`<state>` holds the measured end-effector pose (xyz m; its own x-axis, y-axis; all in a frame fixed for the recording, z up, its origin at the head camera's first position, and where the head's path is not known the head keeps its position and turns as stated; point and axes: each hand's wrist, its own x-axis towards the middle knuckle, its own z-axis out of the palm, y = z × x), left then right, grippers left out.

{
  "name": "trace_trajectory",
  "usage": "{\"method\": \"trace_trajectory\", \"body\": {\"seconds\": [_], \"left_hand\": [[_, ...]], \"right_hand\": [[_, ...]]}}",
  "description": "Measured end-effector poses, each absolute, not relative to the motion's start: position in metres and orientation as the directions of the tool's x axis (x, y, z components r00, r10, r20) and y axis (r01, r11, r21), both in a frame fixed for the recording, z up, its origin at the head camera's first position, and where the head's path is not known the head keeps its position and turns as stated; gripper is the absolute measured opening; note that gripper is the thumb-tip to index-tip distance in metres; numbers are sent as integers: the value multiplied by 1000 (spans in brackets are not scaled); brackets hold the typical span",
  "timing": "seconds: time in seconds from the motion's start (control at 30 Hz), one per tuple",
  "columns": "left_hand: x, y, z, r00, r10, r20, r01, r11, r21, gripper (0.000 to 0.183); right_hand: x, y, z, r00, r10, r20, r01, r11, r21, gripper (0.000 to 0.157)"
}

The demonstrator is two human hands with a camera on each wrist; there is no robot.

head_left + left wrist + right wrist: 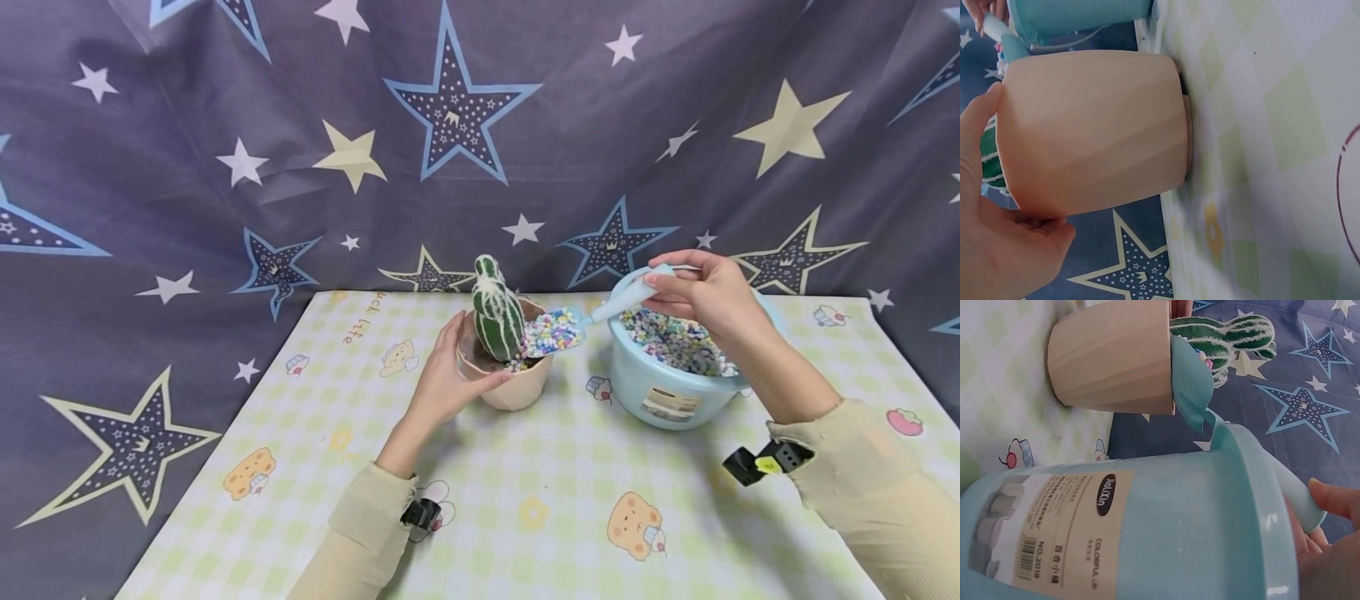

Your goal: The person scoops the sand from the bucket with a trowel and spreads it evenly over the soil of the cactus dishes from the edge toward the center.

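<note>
My right hand (701,292) grips the handle of a light blue scoop (626,298) and holds it tilted down to the left. Its blade, heaped with colorful pebbles (553,332), lies over the rim of a beige flower pot (517,392). In that pot stands a green cactus with white stripes (497,315); some pebbles lie beside its base. My left hand (442,379) holds the pot at its left side, thumb at the front rim, as the left wrist view (1016,244) also shows. The handle of the scoop (1297,494) appears behind the bucket in the right wrist view.
A light blue bucket (645,392) of mixed pebbles stands right of the pot, under my right hand, with a paper label on its front. The table has a green checked cloth (480,517). A dark curtain with stars (300,100) hangs behind the table.
</note>
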<state>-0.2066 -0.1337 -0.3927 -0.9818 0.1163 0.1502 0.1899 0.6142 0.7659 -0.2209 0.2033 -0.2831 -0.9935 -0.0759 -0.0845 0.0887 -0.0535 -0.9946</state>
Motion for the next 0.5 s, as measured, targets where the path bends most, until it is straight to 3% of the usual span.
{"method": "trace_trajectory", "body": {"seconds": [0.5], "left_hand": [[-206,-133,-392,-981,110,161,194,623,758,115]], "right_hand": [[-221,201,-282,-995,-73,-74,76,-18,-997,19]]}}
